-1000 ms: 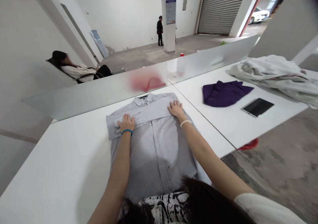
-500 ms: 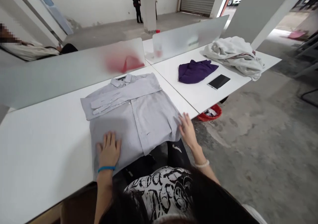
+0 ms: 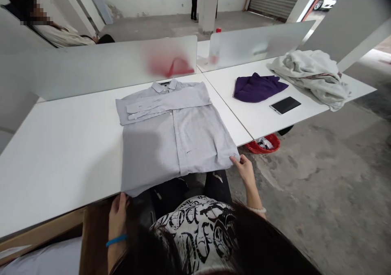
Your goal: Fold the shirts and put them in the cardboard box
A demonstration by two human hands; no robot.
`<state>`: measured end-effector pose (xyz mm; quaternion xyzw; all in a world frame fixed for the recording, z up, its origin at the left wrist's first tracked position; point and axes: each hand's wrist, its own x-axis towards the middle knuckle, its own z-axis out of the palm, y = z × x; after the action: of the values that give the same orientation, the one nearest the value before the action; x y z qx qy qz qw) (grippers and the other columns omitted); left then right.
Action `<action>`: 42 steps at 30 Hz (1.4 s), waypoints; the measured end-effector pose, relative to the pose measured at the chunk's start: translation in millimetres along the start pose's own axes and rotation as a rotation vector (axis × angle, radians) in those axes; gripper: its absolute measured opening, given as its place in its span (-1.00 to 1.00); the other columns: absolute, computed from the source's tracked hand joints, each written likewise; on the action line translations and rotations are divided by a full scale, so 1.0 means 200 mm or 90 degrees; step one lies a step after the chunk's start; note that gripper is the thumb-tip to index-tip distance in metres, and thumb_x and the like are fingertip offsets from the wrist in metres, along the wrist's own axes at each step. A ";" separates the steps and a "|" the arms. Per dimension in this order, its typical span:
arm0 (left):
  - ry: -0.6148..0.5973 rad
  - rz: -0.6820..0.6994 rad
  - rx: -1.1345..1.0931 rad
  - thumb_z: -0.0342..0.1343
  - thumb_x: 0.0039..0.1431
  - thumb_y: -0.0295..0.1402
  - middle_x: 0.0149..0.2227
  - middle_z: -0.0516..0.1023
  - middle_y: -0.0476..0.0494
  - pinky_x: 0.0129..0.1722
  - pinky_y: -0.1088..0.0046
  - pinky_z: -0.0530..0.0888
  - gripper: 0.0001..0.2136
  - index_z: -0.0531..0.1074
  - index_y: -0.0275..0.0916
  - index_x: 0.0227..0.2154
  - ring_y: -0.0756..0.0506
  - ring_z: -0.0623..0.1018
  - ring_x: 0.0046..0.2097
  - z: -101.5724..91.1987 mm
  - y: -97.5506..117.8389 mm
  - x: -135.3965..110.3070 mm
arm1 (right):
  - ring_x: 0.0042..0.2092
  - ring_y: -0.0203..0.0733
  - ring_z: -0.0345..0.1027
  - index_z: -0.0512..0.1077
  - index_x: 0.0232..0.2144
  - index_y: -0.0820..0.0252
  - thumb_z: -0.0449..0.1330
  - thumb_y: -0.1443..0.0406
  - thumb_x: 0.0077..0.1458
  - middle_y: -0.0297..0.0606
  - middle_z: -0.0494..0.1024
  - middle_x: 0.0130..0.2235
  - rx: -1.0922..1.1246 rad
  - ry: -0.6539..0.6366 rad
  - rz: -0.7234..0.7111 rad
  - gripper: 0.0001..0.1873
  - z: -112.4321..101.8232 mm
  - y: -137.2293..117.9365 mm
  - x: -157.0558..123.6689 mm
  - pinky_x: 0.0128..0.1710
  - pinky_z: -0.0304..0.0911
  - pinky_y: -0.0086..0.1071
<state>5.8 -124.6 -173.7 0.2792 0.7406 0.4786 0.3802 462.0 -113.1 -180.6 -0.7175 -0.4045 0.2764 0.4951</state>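
A light grey button-up shirt (image 3: pixel 152 149) lies spread on the white table, collar at the far side. Its sleeves are folded across the chest, and its hem hangs a little over the near edge. My left hand (image 3: pixel 118 212), with a blue band on the wrist, pinches the hem's near left corner. At the hem's right corner my right hand (image 3: pixel 245 169) has thumb and fingers closed on the cloth. A light bracelet circles the right wrist.
On the adjoining white table (image 3: pixel 222 94) lie a purple cloth (image 3: pixel 258 88), a phone (image 3: pixel 285 105) and a pale grey garment heap (image 3: pixel 314 77). Frosted dividers (image 3: pixel 122 67) run behind. A red basket (image 3: pixel 273 145) stands below, a cardboard box (image 3: pixel 61 230) at lower left. A person sits beyond.
My left hand has moved from lying flat on the shirt to gripping its near left corner. My right hand has closed on the right corner. The view has shifted left.
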 end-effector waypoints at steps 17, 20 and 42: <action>-0.157 -0.102 -0.124 0.27 -0.09 -0.30 -0.40 0.60 -0.07 -0.18 0.43 0.51 -0.82 0.53 -0.26 -0.40 -0.08 0.58 -0.28 0.02 0.01 0.02 | -0.54 -0.28 0.06 0.18 -0.64 0.13 -0.08 -0.27 -0.02 -0.34 0.25 -0.65 -0.243 0.040 -0.053 -0.38 -0.18 -0.13 0.10 -0.52 -0.01 -0.41; -0.145 -0.123 -0.107 0.25 -0.06 -0.31 -0.41 0.60 -0.09 -0.18 0.39 0.52 -0.83 0.52 -0.28 -0.39 -0.11 0.58 -0.26 0.02 0.02 0.01 | -0.53 -0.27 0.07 0.14 -0.67 0.13 -0.10 -0.28 -0.02 -0.33 0.22 -0.66 -0.231 -0.003 -0.054 -0.36 -0.21 -0.15 0.11 -0.52 -0.02 -0.40; -0.151 -0.126 -0.083 0.33 -0.26 -0.20 -0.39 0.58 -0.09 -0.12 0.40 0.48 -0.70 0.49 -0.25 -0.43 -0.10 0.56 -0.24 0.00 0.01 0.04 | -0.44 -0.30 0.18 0.28 -0.51 0.16 0.34 -0.05 -0.28 -0.40 0.32 -0.50 0.101 -0.147 0.069 -0.51 -0.24 -0.06 0.16 -0.44 0.15 -0.45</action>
<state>1.5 -117.4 -175.0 0.2340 0.6820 0.4495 0.5274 512.4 -107.2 -151.7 -0.6605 -0.3960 0.4145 0.4849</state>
